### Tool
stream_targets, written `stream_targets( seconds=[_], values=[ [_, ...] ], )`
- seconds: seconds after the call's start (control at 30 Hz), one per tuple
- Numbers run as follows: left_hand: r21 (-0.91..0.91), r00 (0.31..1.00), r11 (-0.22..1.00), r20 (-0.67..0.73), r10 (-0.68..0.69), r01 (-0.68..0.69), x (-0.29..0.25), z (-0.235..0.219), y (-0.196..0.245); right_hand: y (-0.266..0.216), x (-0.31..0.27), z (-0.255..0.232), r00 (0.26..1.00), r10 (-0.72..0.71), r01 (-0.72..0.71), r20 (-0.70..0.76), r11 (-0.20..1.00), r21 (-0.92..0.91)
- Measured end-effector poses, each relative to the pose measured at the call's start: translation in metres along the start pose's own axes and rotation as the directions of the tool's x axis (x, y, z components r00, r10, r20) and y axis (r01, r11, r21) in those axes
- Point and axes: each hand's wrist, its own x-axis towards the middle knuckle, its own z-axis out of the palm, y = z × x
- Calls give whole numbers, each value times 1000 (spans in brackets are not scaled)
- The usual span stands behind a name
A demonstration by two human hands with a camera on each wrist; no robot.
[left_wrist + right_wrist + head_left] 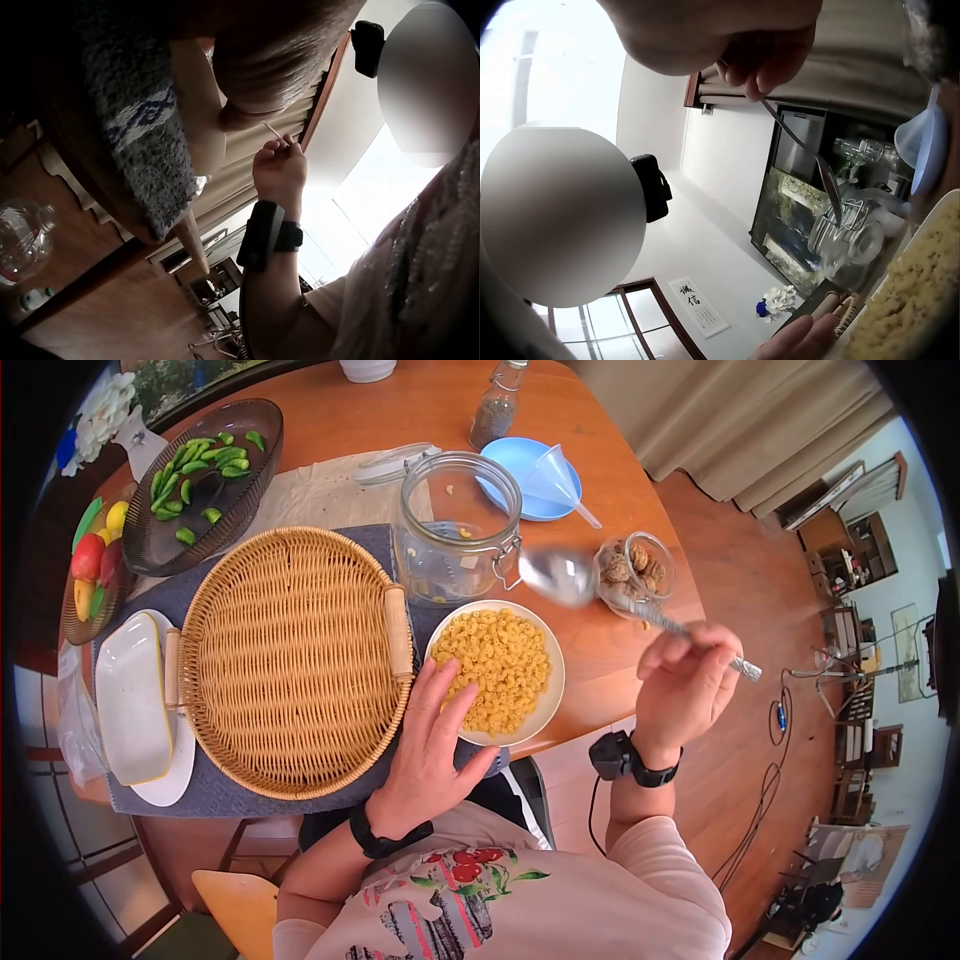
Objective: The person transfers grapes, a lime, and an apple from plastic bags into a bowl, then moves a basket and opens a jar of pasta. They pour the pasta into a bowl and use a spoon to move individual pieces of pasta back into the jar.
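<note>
My right hand [688,685] pinches the handle of a metal spoon [560,576]; its blurred bowl is in the air just right of the glass jar [455,565], and no pasta shows in it. The jar stands with its lid flipped back and a few pasta pieces inside. In front of it sits a white bowl [556,690] of macaroni [495,670]. My left hand [425,770] rests its fingertips at the bowl's left rim, fingers spread. The right wrist view shows the spoon [828,180] hanging from the right hand [735,45], near the macaroni [915,300].
A round wicker tray [290,660] lies left of the bowl. Behind are a blue plate [520,455] with a funnel [552,478] and a bottle [495,410]. A small glass jar [635,572] of brown pieces stands right; green peppers [185,475] fill a dark dish at the back left.
</note>
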Motion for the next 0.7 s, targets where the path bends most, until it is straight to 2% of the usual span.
stream_targets(
  seconds=[0.03, 0.07, 0.13, 0.27, 0.7],
  values=[
    [-3, 1000, 1000, 3, 1, -1, 0, 0, 0, -1, -3, -2, 997, 16, -22, -74, 997, -73],
    [-4, 1000, 1000, 3, 0, 0, 0, 0, 0, -1, -7, -9, 997, 18, -23, -74, 997, -74],
    [-7, 1000, 1000, 1, 5, -5, 0, 0, -1, 2, -15, -26, 994, 113, -112, 2, 991, -76],
    [-11, 1000, 1000, 0, 7, -7, 0, 0, -1, 1, -27, -36, 974, 226, -228, -35, 969, -97],
    [14, 1000, 1000, -2, -16, 16, -1, 2, 0, 11, -43, -35, 925, 379, -380, -23, 923, -55]
  ],
)
